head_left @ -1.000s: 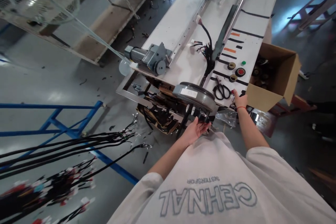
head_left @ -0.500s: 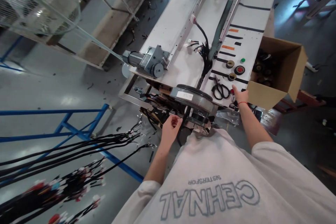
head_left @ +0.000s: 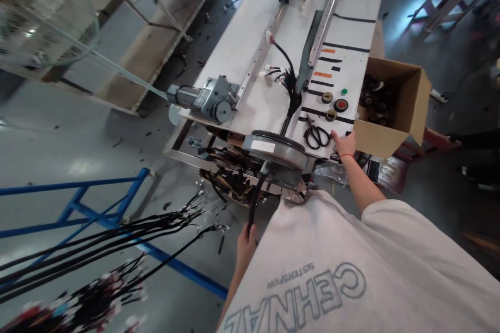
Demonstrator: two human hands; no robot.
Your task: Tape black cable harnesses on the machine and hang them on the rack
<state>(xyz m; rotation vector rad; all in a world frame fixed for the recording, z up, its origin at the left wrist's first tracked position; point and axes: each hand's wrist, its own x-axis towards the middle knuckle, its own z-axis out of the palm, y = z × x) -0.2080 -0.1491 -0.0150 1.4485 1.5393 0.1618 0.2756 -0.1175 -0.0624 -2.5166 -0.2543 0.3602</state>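
My left hand [head_left: 246, 239] is closed round the black cable [head_left: 255, 200] that hangs below the round grey wheel-shaped unit [head_left: 275, 150] at the bench's near end. From behind that unit, a black wire bundle [head_left: 291, 93] with loose, plugged ends runs up the white bench top [head_left: 250, 109]. My right hand [head_left: 344, 144] rests at the bench's right front corner, beside black-handled scissors [head_left: 317, 137]; its fingers are bent, and whether they hold anything is hidden.
A small motor [head_left: 203, 99] sits at the bench's left corner. Tape rolls [head_left: 331, 115] and a red button [head_left: 341, 105] are right of centre. An open cardboard box [head_left: 416, 106] stands at the right. Black cables [head_left: 156, 226] hang by a blue frame [head_left: 133, 192] at the left.
My left hand has moved down from beside the wheel unit and taken hold of the black cable. My right hand stays at the bench corner. The whole view has shifted slightly.
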